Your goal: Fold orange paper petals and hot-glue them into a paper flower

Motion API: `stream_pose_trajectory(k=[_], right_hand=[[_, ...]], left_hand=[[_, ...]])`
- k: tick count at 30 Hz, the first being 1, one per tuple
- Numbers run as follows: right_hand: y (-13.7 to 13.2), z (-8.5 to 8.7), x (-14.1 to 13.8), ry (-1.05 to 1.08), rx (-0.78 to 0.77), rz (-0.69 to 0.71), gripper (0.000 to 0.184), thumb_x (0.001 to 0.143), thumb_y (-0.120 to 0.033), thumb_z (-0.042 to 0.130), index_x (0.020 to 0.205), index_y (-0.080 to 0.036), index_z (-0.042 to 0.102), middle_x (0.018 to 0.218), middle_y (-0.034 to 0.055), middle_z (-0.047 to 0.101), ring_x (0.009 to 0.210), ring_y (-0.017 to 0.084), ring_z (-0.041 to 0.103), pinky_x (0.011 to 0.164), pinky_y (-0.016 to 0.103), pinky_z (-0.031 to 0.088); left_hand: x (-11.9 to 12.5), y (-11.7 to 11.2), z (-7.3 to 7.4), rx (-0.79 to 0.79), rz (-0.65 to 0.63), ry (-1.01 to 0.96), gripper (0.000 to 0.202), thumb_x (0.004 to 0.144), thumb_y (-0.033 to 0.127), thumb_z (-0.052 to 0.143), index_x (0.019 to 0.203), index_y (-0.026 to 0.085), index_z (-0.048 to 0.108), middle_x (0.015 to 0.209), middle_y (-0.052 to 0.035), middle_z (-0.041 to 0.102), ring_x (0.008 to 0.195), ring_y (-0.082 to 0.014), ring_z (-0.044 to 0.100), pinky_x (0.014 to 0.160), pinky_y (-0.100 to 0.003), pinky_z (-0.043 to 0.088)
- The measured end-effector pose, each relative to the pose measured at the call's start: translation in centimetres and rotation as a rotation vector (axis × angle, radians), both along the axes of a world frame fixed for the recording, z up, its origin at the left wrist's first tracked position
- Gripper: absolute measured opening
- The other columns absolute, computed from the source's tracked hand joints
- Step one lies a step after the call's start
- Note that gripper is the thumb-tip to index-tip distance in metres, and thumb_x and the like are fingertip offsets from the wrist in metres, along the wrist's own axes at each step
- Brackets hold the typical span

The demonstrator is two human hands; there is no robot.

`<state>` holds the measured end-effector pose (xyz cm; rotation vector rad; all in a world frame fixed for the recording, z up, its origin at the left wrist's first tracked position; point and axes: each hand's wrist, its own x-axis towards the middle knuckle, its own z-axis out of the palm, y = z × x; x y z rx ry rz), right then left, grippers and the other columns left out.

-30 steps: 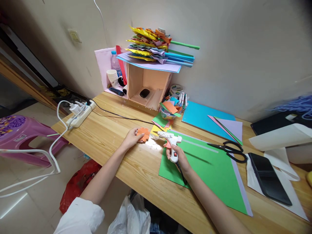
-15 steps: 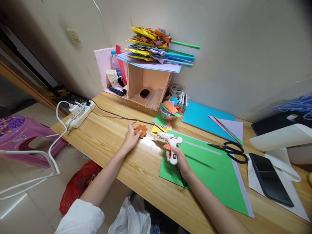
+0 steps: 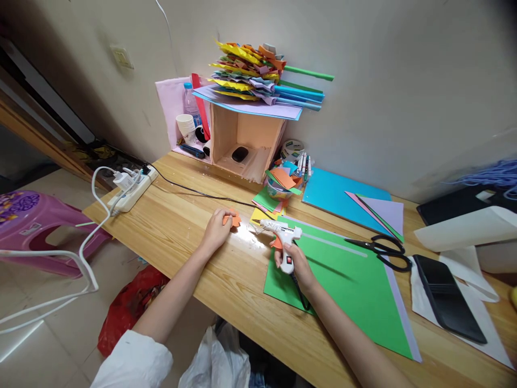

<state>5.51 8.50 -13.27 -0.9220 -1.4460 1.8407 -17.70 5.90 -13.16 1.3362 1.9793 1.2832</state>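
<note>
My left hand (image 3: 217, 230) is closed on an orange paper flower (image 3: 232, 219), just above the wooden table. Part of the flower is covered by my thumb and fingers. In my right hand (image 3: 294, 260) is a white glue gun (image 3: 286, 240) with an orange trigger, its nozzle pointing left towards the flower. Beneath the gun lies a green paper sheet (image 3: 339, 302). Close to the nozzle are a yellow paper piece (image 3: 258, 215) and thin glue strings over a shiny patch of the table.
Black scissors (image 3: 379, 248) and a phone (image 3: 448, 299) lie to the right. Paper flowers with stems (image 3: 250, 75) are stacked on a box (image 3: 246, 132) at the back. A bowl of paper scraps (image 3: 281, 186) stands before the wall. A power strip (image 3: 133, 188) sits left, its cables trailing.
My left hand has curled further over the orange paper flower, which now appears tilted or folded and less of it shows. My right hand and the glue gun have stayed in place.
</note>
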Motion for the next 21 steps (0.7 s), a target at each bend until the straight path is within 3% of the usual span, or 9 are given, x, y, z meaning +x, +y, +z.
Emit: stream_pose_trajectory(k=[2,7,12,18,21], right_hand=[[0.03,-0.08,0.01,0.007,-0.002,-0.003,0.038,0.081,-0.049,0.041,0.078,-0.014,0.058,0.048,-0.0001,0.052,0.042,0.011,0.038,0.043,0.023,0.028],[0.05,-0.18,0.10,-0.004,0.019,0.027,0.043,0.082,-0.049,0.040,0.059,-0.015,0.054,0.048,0.0016,0.051,0.044,0.010,0.038,0.045,0.023,0.028],[-0.07,0.13,0.07,-0.011,0.011,0.011,0.041,0.081,-0.049,0.041,0.062,-0.015,0.056,0.047,0.0014,0.051,0.043,0.010,0.038,0.043,0.023,0.028],[-0.07,-0.02,0.10,0.018,-0.010,0.012,0.041,0.080,-0.050,0.043,0.088,-0.013,0.059,0.045,-0.0008,0.052,0.039,0.010,0.038,0.041,0.022,0.027],[-0.02,-0.28,0.20,0.030,0.005,0.041,0.042,0.080,-0.049,0.042,0.089,-0.012,0.060,0.045,-0.0008,0.052,0.040,0.011,0.039,0.041,0.023,0.029]], left_hand=[[-0.04,-0.01,-0.11,-0.005,0.004,-0.008,0.017,0.077,0.019,0.048,0.084,0.019,0.063,0.091,-0.0061,0.059,0.096,-0.0218,0.054,0.091,-0.036,0.039],[0.06,0.01,0.00,-0.009,-0.001,0.008,0.017,0.075,0.027,0.055,0.087,0.018,0.064,0.092,-0.0065,0.059,0.095,-0.0221,0.054,0.091,-0.036,0.039],[0.14,0.09,0.14,-0.017,-0.004,-0.018,0.019,0.075,0.027,0.054,0.087,0.017,0.066,0.093,-0.0076,0.060,0.094,-0.0219,0.055,0.090,-0.035,0.041],[0.06,0.31,-0.23,0.045,-0.089,-0.441,0.031,0.077,0.021,0.048,0.104,0.017,0.062,0.109,-0.0068,0.063,0.097,-0.0170,0.059,0.084,-0.027,0.046],[0.17,0.31,0.13,0.049,-0.135,-0.584,0.045,0.073,0.025,0.057,0.117,0.014,0.054,0.099,-0.0082,0.066,0.088,-0.0163,0.063,0.077,-0.026,0.049]])
